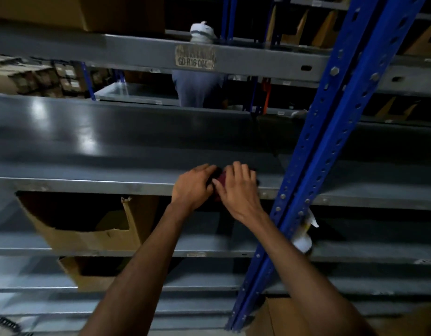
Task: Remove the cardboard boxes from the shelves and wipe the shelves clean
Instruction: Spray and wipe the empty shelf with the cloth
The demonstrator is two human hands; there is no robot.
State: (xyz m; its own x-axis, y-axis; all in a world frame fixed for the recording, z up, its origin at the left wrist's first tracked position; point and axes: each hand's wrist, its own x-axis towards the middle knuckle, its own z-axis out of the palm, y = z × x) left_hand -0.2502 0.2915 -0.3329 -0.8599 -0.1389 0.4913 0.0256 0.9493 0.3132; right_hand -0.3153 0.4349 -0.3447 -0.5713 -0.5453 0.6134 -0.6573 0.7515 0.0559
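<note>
A dark red cloth (220, 180) sits bunched at the front edge of the grey shelf (88, 141), gripped between left hand (193, 186) and right hand (237, 190), fingers curled around it; an open cardboard box (88, 229) stands one shelf below.

The shelf (112, 132) is glossy dark grey with pale light patches. A dark red cloth (220, 181) sits at its front edge. The upright post (331, 132) is bright blue. Below, a cardboard box (93, 236) is tan-brown. The label (194, 57) is beige with dark lettering.
</note>
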